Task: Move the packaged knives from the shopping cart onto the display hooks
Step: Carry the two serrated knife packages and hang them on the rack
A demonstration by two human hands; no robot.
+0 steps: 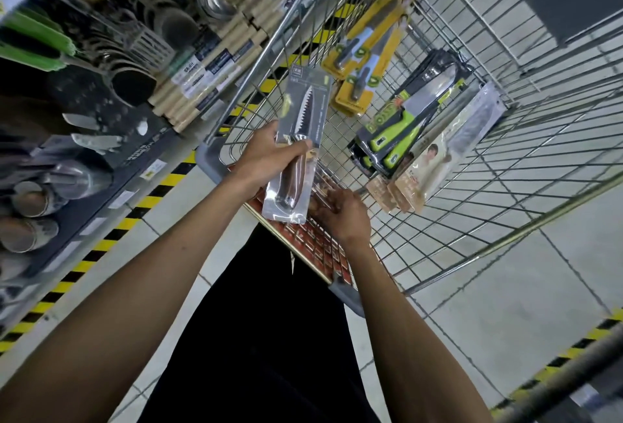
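My left hand [269, 159] grips a grey packaged knife [300, 125] with a shark-tooth blade and a brown handle, held above the near end of the wire shopping cart [505, 166]. My right hand [337, 211] is just below and to the right of that pack, down inside the cart near its red handle bar, with fingers curled; I cannot tell if it holds anything. Inside the cart lie yellow knife packs [364, 51], black packs with green-handled knives [408, 119] and beige packs [435, 166].
Store shelving [101, 92] on the left carries ladles, wooden rolling pins, metal cups and boxed knives. Yellow-black hazard tape [101, 247] runs along the shelf base on the tiled floor. A second cart's rail [573, 375] crosses the lower right corner.
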